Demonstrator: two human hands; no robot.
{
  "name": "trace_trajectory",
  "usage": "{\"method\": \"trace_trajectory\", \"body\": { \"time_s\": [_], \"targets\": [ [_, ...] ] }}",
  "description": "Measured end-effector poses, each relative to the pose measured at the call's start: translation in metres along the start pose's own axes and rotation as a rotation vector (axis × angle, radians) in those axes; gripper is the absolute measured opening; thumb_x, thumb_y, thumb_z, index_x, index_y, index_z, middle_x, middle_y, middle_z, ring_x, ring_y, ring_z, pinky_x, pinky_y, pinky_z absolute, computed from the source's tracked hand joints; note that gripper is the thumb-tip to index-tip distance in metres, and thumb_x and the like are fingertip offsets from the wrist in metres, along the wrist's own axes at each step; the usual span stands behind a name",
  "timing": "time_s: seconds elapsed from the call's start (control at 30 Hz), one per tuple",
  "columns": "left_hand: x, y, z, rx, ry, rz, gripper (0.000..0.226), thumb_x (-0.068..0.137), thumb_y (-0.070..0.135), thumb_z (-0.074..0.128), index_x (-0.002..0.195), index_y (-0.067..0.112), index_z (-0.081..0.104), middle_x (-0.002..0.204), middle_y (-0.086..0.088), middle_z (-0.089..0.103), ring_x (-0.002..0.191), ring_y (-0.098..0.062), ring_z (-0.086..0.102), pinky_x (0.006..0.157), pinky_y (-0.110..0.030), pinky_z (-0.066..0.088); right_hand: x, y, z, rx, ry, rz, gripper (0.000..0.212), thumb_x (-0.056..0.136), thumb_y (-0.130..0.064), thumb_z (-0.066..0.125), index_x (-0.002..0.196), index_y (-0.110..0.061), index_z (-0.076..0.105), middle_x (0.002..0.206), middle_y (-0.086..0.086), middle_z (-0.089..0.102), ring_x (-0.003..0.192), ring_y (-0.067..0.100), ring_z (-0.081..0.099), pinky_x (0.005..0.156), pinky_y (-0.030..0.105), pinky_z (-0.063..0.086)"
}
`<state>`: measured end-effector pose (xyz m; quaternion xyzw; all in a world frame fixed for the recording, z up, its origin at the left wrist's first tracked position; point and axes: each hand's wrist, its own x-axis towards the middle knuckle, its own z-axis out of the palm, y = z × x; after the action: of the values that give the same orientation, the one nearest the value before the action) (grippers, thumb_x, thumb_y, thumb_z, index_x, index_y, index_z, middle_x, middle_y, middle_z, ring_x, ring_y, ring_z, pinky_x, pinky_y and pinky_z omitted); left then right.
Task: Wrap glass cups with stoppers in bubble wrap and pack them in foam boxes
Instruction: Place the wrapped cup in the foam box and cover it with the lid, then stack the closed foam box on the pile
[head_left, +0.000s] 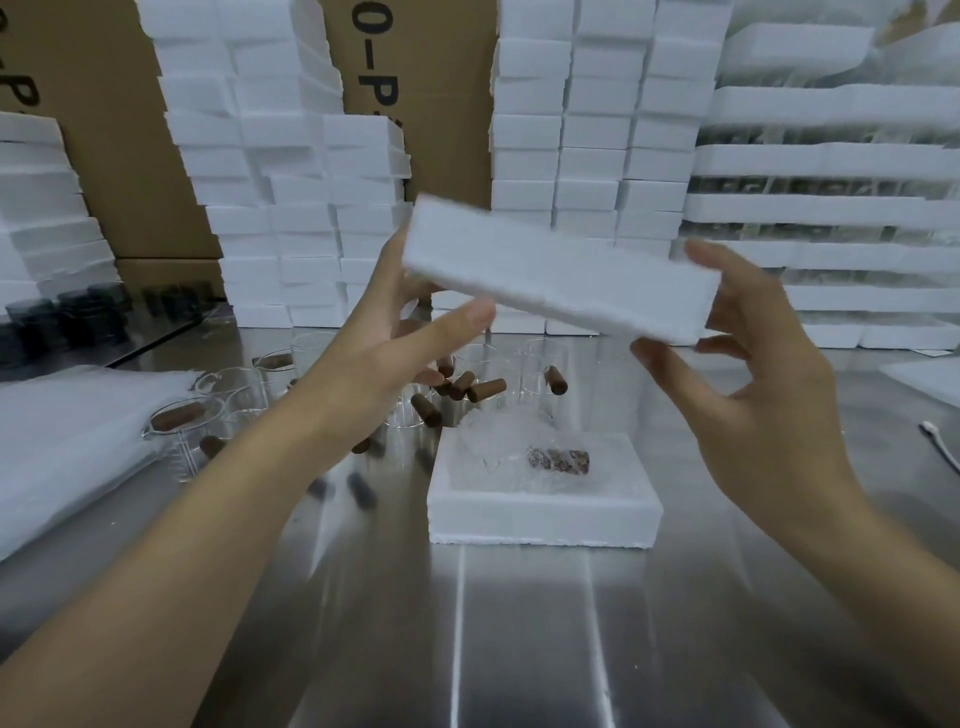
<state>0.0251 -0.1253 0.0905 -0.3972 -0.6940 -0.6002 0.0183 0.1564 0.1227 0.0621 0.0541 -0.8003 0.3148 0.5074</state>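
I hold a white foam lid (558, 275) tilted in the air above the table. My left hand (395, 332) grips its left end, thumb underneath. My right hand (743, 364) grips its right end between thumb and fingers. Below it an open foam box (543, 517) sits on the steel table (519, 623). Inside lies a bubble-wrapped glass cup (519, 457) with a brown stopper (558, 460) showing through the wrap.
Several bare glass cups (218, 410) and loose brown stoppers (467, 387) lie behind the box. A stack of bubble wrap sheets (67, 441) lies at left. Stacks of foam boxes (587, 156) and cardboard cartons (415, 78) wall the back. Dark jars (62, 317) stand far left.
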Motion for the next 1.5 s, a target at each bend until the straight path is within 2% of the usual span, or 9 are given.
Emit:
{"method": "trace_trajectory", "body": {
  "time_s": [0.23,0.37,0.53,0.67,0.83,1.03,1.23,1.4,1.5],
  "targets": [
    [0.0,0.006,-0.003,-0.054,0.065,-0.04,0.038,0.088,0.071,0.06,0.117,0.052,0.076,0.124,0.022,0.074,0.11,0.003,0.068,0.089,-0.037,0.05,0.004,-0.006,-0.004,0.269,0.049,0.22,0.05,0.099,-0.049,0.066,0.146,-0.041,0.05,0.077,-0.002,0.076,0.072,0.009,0.071,0.081,0.028,0.059],
    [0.0,0.006,-0.005,0.001,0.055,-0.103,0.037,0.084,0.074,0.058,0.099,0.05,0.082,0.105,0.022,0.079,0.095,0.004,0.07,0.089,-0.04,0.049,0.006,-0.005,-0.002,0.301,0.019,0.344,0.039,0.09,-0.068,0.066,0.123,-0.048,0.064,0.082,0.006,0.075,0.065,0.019,0.071,0.08,0.054,0.062],
    [0.004,0.0,-0.007,-0.002,0.107,-0.162,0.034,0.079,0.076,0.06,0.095,0.052,0.079,0.093,0.025,0.075,0.088,0.001,0.07,0.088,-0.041,0.05,0.01,-0.005,-0.003,0.36,0.033,0.45,0.039,0.086,-0.067,0.068,0.112,-0.038,0.071,0.068,-0.004,0.066,0.057,0.016,0.065,0.076,0.05,0.058],
    [0.006,-0.005,-0.011,0.018,0.111,-0.216,0.037,0.068,0.07,0.069,0.1,0.053,0.075,0.071,0.017,0.065,0.062,-0.006,0.059,0.07,-0.039,0.041,0.01,-0.002,-0.002,0.346,-0.046,0.557,0.037,0.083,-0.066,0.069,0.104,-0.036,0.075,0.062,-0.013,0.06,0.051,0.014,0.061,0.079,0.056,0.059],
    [0.009,-0.008,-0.015,0.098,-0.021,-0.355,0.033,0.063,0.07,0.069,0.082,0.043,0.075,0.057,0.015,0.055,0.049,-0.008,0.055,0.059,-0.033,0.036,0.009,0.004,-0.001,0.293,-0.191,0.649,0.041,0.079,-0.065,0.066,0.102,-0.032,0.075,0.067,0.002,0.062,0.052,0.018,0.061,0.082,0.061,0.058],
    [0.007,-0.022,-0.011,0.265,-0.167,-0.492,0.025,0.07,0.066,0.062,0.073,0.041,0.066,0.062,0.014,0.063,0.056,-0.008,0.063,0.063,-0.033,0.037,0.003,0.016,-0.002,0.137,-0.326,0.646,0.028,0.086,-0.057,0.056,0.088,-0.032,0.069,0.057,-0.005,0.059,0.049,0.015,0.057,0.065,0.037,0.041],
    [0.004,-0.027,-0.01,0.351,-0.262,-0.517,0.054,0.079,0.063,0.053,0.106,0.019,0.065,0.069,0.013,0.07,0.061,-0.006,0.066,0.071,-0.036,0.041,-0.001,0.022,0.001,0.056,-0.428,0.665,0.033,0.087,-0.058,0.049,0.094,-0.031,0.066,0.056,0.0,0.057,0.048,0.014,0.054,0.064,0.034,0.04],
    [0.002,-0.03,-0.019,0.287,-0.322,-0.49,0.036,0.075,0.07,0.059,0.087,0.037,0.068,0.08,0.008,0.075,0.068,-0.009,0.07,0.071,-0.036,0.041,-0.001,0.023,0.0,0.04,-0.465,0.626,0.027,0.095,-0.052,0.05,0.096,-0.029,0.063,0.058,0.002,0.057,0.052,0.018,0.052,0.063,0.037,0.041],
    [0.005,-0.036,-0.022,0.269,-0.329,-0.502,0.048,0.072,0.07,0.063,0.098,0.03,0.067,0.084,0.004,0.075,0.068,-0.011,0.071,0.066,-0.034,0.041,-0.002,0.023,-0.001,0.029,-0.466,0.597,0.024,0.101,-0.052,0.052,0.096,-0.029,0.061,0.058,0.0,0.057,0.051,0.016,0.052,0.06,0.036,0.041]
  ]
}}
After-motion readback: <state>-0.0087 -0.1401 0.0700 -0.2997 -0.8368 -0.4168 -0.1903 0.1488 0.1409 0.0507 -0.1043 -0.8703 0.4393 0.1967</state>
